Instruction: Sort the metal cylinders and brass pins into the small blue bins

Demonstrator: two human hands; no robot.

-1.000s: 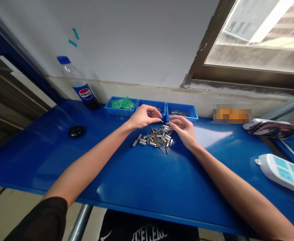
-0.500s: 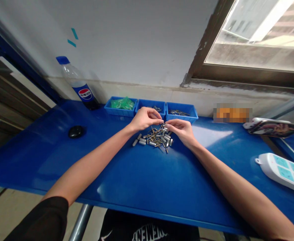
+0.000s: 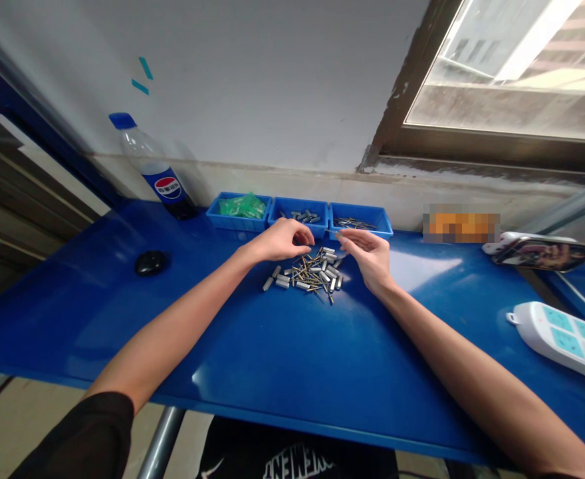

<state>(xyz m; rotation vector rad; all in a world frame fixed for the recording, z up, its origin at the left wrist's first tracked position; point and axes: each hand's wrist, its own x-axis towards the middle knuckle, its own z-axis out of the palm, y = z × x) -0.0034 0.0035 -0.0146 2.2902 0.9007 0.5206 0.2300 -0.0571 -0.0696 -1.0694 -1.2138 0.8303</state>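
Observation:
A mixed pile of short silver metal cylinders (image 3: 302, 285) and thin brass-coloured pins (image 3: 312, 273) lies on the blue table (image 3: 272, 359). At the pile's upper left, my left hand (image 3: 285, 238) is curved with thumb and fingers apart, and nothing shows between them. My right hand (image 3: 367, 253) is at the pile's upper right, pinching a thin metal pin (image 3: 332, 232) whose end points left. Just behind the hands stand a middle blue bin (image 3: 300, 204) with silver cylinders and a right blue bin (image 3: 385, 223) with thin pins.
A left blue bin (image 3: 213, 214) holds green plastic bags. Behind the mouse (image 3: 150, 263) stands a cola bottle (image 3: 165, 186). To the right are a phone (image 3: 552, 251) on a stand, a power strip (image 3: 562, 339) and a blurred orange object (image 3: 462, 224) against the wall.
My hands came together above the pile, then parted. My left hand moved slightly down and left, its fingers opening; my right hand drew back right with a thin pin.

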